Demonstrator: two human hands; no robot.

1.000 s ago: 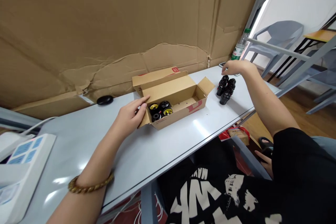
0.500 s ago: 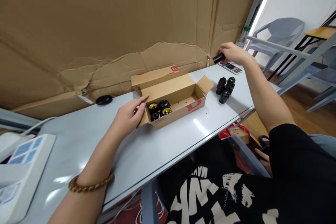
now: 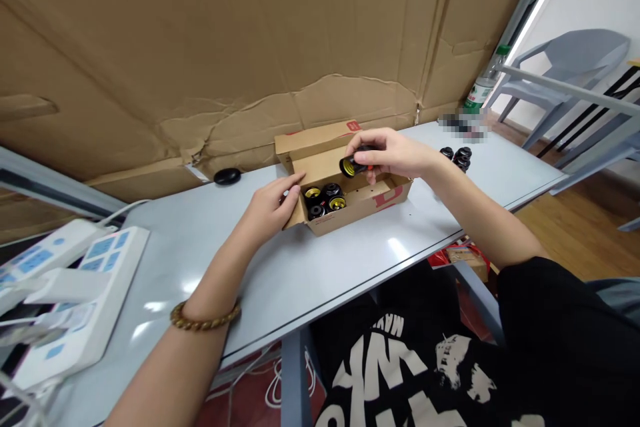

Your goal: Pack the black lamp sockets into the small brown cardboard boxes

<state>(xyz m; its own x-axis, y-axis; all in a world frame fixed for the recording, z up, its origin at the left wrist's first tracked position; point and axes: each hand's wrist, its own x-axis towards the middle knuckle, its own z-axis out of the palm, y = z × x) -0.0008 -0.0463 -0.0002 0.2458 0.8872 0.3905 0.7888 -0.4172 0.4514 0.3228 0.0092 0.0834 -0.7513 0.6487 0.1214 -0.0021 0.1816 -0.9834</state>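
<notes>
An open cardboard box (image 3: 360, 208) lies on the light table, with several black sockets (image 3: 333, 192) in its left end, some showing yellow threaded insides. My left hand (image 3: 274, 207) grips the box's left end flap between thumb and fingers. Above the middle of the box, my right hand (image 3: 387, 152) pinches a black socket (image 3: 350, 165), its yellow threaded opening facing left and down. More black sockets (image 3: 461, 156) stand on the table to the right, partly hidden behind my right forearm.
A black oval object (image 3: 227, 177) lies by the cardboard wall (image 3: 300, 33). White power strips (image 3: 100, 293) with plugs occupy the table's left. At the back right stands a green-capped bottle (image 3: 480, 90), with a grey chair (image 3: 585, 67) beyond.
My right hand has moved left with the black socket, from the table's back right to above the box. My left hand keeps its hold on the flap. The view has shifted.
</notes>
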